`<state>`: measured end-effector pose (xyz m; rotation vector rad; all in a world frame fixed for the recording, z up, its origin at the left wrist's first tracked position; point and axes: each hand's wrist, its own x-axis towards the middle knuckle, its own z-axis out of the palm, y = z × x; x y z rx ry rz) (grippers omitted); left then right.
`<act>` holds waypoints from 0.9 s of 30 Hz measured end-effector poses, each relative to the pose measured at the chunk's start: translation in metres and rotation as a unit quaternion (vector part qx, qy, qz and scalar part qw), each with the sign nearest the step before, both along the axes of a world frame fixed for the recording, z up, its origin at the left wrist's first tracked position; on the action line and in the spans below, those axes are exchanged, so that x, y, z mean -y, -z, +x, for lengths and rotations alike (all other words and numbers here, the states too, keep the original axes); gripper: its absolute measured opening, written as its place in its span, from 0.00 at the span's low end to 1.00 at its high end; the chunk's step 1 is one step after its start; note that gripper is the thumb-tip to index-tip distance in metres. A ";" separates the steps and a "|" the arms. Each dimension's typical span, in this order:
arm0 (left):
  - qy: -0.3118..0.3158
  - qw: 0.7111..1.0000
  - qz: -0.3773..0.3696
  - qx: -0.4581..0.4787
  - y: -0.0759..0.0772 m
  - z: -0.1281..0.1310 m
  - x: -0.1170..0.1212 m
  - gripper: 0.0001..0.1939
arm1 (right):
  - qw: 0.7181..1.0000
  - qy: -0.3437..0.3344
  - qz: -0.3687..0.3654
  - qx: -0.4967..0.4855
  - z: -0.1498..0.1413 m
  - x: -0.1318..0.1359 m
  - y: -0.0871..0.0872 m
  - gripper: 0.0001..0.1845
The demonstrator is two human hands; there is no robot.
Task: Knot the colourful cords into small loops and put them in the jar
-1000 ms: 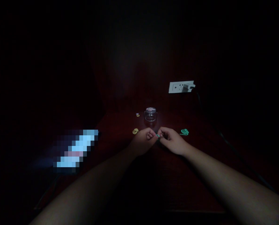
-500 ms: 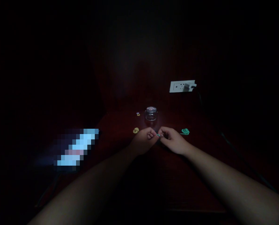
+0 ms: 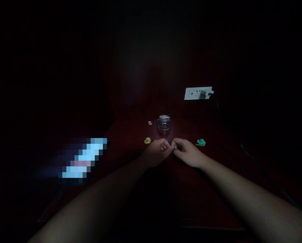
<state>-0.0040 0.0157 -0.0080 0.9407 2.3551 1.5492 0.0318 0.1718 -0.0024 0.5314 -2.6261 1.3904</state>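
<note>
My left hand (image 3: 156,152) and my right hand (image 3: 186,152) meet fingertip to fingertip low over the dark red table. Both are closed in a pinch on one small green loop (image 3: 171,147), which shows between the fingertips; its finer shape is too small to make out. Just beyond my left hand lies a coiled yellow strand or cluster of loops (image 3: 147,140). A similar green coil (image 3: 201,142) rests to the right of my right hand. Behind the hands stands a clear round jar (image 3: 164,124) with its lid on.
Left of the jar sit a few tiny pale and yellow rings (image 3: 150,123). A lit, pixelated screen (image 3: 86,158) lies at the left. A white wall socket (image 3: 198,93) holds a plug, and a dark cable (image 3: 265,173) runs along the right. The scene is dim.
The view has shifted slightly, so the things appear a little further right and higher. Both hands keep their pinch on the green loop, with only small finger movements.
</note>
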 end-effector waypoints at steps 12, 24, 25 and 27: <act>0.013 1.000 -0.017 -0.004 -0.004 0.004 0.001 0.07 | 0.999 -0.010 0.041 -0.018 0.001 0.001 -0.002 0.03; 0.014 1.000 -0.007 0.011 -0.007 0.006 0.001 0.06 | 0.999 -0.010 0.032 -0.010 0.002 0.002 -0.004 0.03; 0.015 1.000 -0.007 0.012 -0.007 0.006 0.001 0.07 | 0.999 -0.011 0.030 -0.008 0.002 0.002 -0.003 0.03; 0.016 1.000 -0.009 0.011 -0.006 0.005 0.001 0.07 | 0.999 -0.011 0.032 -0.009 0.001 0.002 -0.003 0.03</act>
